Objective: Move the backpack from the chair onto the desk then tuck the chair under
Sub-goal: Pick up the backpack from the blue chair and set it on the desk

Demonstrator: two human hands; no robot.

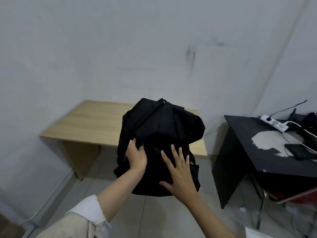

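Note:
A black backpack [161, 131] hangs in the air in front of the light wooden desk [82, 124], its top leaning over the desk's front edge. My left hand [136, 158] grips a fold of its fabric on the left side. My right hand [180, 172] lies flat against its front with the fingers spread. The backpack's bottom sits well above the tiled floor. No chair shows clearly; only a bit of red seat with a metal frame [291, 194] peeks out at the right edge.
A black desk [257, 152] with peeled patches stands to the right, carrying a white power strip [274, 123], cables and a black keyboard [300, 151]. A grey wall runs behind both desks. A gap of floor separates the two desks.

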